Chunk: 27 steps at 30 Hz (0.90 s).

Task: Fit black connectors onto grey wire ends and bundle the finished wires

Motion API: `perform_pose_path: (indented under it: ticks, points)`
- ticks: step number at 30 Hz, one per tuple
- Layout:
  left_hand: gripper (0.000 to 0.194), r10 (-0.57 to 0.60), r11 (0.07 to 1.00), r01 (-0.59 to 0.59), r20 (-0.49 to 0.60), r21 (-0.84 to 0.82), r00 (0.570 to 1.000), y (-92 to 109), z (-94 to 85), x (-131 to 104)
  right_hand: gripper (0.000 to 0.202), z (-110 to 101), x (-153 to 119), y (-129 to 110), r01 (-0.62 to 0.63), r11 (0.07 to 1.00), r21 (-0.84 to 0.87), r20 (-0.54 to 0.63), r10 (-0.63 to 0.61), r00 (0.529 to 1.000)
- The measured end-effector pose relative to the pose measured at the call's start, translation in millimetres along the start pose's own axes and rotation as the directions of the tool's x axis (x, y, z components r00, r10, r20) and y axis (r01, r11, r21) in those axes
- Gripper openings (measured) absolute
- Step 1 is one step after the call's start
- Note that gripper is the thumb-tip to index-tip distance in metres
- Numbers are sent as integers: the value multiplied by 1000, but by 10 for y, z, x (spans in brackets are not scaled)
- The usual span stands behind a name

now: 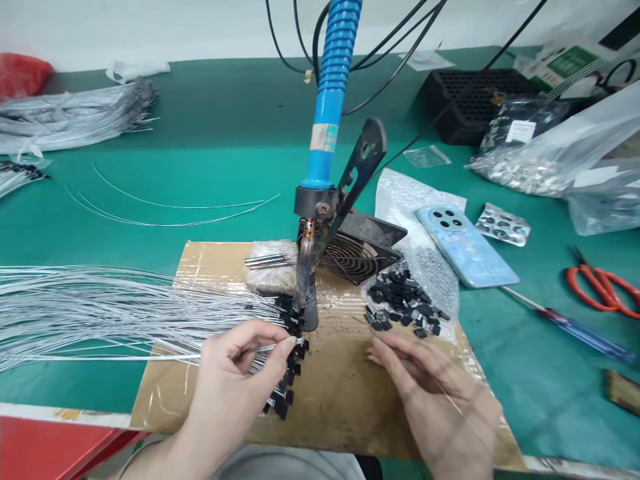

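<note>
Two hands on cardboard sheet (pixel 340 393): left hand (pixel 235 373) fingers pinched shut on wire (pixel 125 313) beneath soldering iron (pixel 327 127); right hand (pixel 425 380) fingers loosely spread, a thin solder strand (pixel 463 417) lying across them, near black caps (pixel 403 300).

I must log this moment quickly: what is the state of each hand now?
Left hand: closed, pinching a thin wire between thumb and fingers.
Right hand: open, fingers on the cardboard, near the black parts; a thin solder wire lies across it.

1. 2 hands: left hand (pixel 235 373), right hand (pixel 430 387).
2. 1 soldering iron (pixel 327 120).
3. 1 phone (pixel 465 245).
4. 1 pair of scissors (pixel 603 290).
5. 1 screwdriver (pixel 575 327).
6. 3 loose wires (pixel 170 212) on the desk (pixel 225 133).
</note>
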State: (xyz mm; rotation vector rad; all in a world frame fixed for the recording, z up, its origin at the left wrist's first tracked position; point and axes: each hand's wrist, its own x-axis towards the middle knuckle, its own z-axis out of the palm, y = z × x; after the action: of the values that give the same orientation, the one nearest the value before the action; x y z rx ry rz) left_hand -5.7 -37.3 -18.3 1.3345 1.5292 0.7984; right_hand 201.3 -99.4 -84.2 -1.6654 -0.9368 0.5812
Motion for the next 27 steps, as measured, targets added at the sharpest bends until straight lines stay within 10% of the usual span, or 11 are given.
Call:
perform_pose_path:
  ticks: [15,27]
  points:
    - [13,71,996,-69,42,-52,997,44,19,5,20,386,-27,-473,-334,901,276,342,233,910]
    - [13,41,984,-17,134,-175,990,139,7,27,22,612,-99,-490,-419,835,358,313,315,896]
